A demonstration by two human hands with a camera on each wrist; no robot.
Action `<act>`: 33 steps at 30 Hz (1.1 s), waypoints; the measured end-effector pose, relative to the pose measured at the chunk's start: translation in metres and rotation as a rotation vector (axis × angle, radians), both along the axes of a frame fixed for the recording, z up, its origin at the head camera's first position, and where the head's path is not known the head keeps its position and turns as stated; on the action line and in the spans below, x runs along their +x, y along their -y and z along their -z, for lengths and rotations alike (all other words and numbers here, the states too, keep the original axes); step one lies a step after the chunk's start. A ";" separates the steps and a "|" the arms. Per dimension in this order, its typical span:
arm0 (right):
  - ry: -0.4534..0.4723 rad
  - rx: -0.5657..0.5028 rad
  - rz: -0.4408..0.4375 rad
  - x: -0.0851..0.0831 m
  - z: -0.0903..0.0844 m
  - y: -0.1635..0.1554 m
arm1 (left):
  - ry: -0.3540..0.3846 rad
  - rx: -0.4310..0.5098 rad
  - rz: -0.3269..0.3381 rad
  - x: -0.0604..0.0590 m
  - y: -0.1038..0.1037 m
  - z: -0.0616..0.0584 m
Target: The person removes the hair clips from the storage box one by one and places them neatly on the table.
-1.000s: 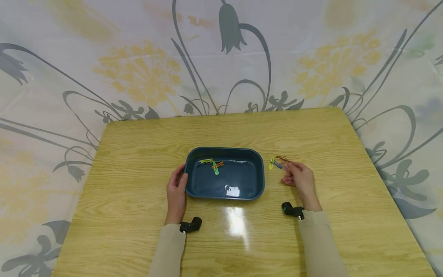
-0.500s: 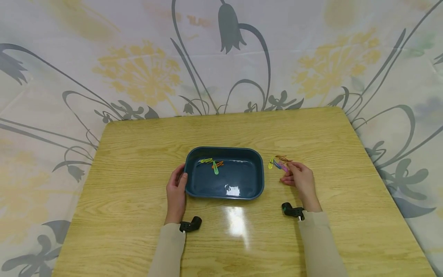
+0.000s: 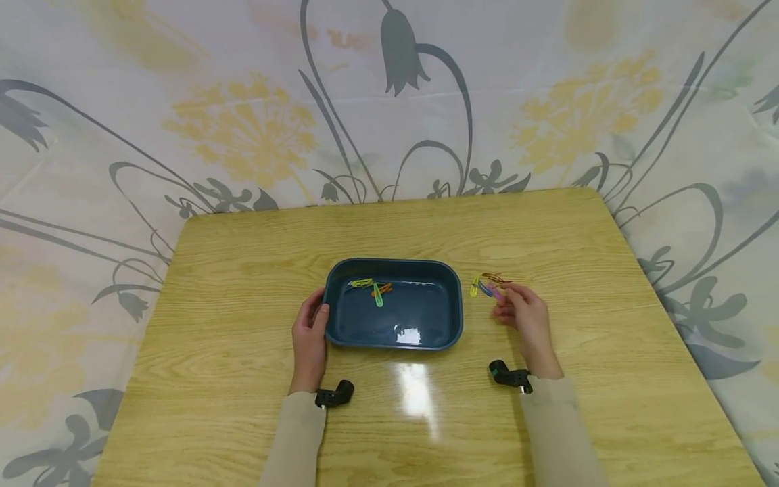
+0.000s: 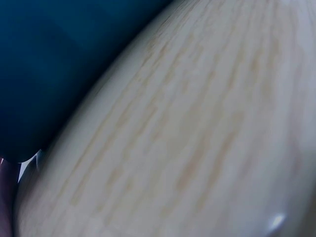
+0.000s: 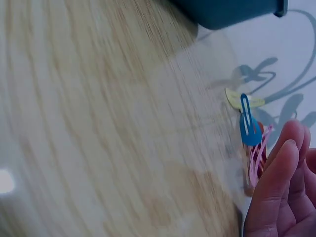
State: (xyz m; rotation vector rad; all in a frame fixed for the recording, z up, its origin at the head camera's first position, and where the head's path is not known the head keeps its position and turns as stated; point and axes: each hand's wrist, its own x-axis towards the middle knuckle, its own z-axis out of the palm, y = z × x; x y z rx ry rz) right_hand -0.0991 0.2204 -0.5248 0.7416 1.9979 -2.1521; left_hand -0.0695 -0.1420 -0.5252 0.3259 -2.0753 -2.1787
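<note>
The left hand [image 3: 310, 335] grips the left end of a dark blue rectangular tray [image 3: 402, 348], its thumb at the rim. In the left wrist view the tray's wall [image 4: 59, 59] fills the upper left, and most of that hand is out of frame. The right hand [image 3: 529, 321] is beyond the tray's right side, thumb and index finger pinching a pink-purple hair clip [image 3: 496, 292]. Against it are a blue hair clip [image 5: 250, 129], a yellow one [image 3: 474, 285] and brownish-orange ones [image 3: 496, 277]. The fingers partly hide the pink clip in the right wrist view.
Inside the tray, toward the back left, lie yellow clips [image 3: 362, 283], an orange clip [image 3: 382, 289] and a green clip [image 3: 379, 296]. The wooden table [image 3: 243, 284] meets a flower-patterned cloth [image 3: 243, 101] at the back and sides.
The pink-purple clip, mostly covered by the right fingertips a second ago, shows more clearly beside the blue one. The right wrist has turned slightly. The left hand keeps its grip on the tray.
</note>
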 end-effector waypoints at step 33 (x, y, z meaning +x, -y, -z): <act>-0.328 0.310 -0.445 0.010 -0.035 0.113 | -0.021 0.037 0.009 0.001 0.002 -0.001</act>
